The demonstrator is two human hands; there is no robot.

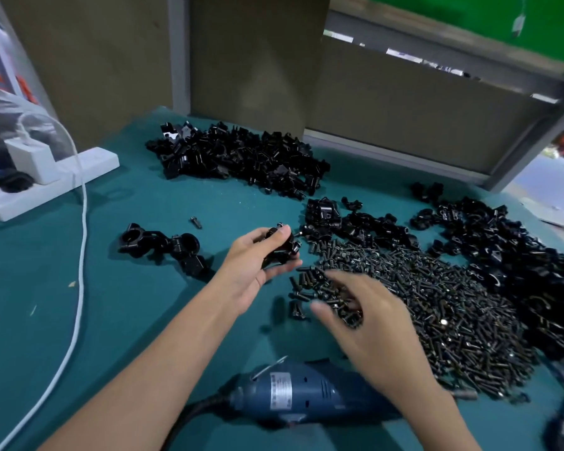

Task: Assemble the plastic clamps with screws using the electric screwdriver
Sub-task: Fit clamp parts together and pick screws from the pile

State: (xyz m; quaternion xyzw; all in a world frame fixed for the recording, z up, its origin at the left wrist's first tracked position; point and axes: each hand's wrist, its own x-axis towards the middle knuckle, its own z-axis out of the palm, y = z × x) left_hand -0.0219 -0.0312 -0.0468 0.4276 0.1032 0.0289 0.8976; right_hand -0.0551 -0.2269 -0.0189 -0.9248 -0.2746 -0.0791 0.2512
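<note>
Left hand (258, 265): fingers grasping a glossy black moulded plastic clamp (282, 250), screw heads sticking out of it. Right hand (368, 323) is blurred, fingers down in the heap of small dark metal screws (443, 320), can't tell if they pinch one. Blue plastic-bodied electric screwdriver (306, 392) lies on the teal cloth tabletop (127, 320), just below the right wrist. Pile of loose black clamp parts (241, 157) beyond the left fingers; cluster of joined black clamps (163, 249) left of them
</note>
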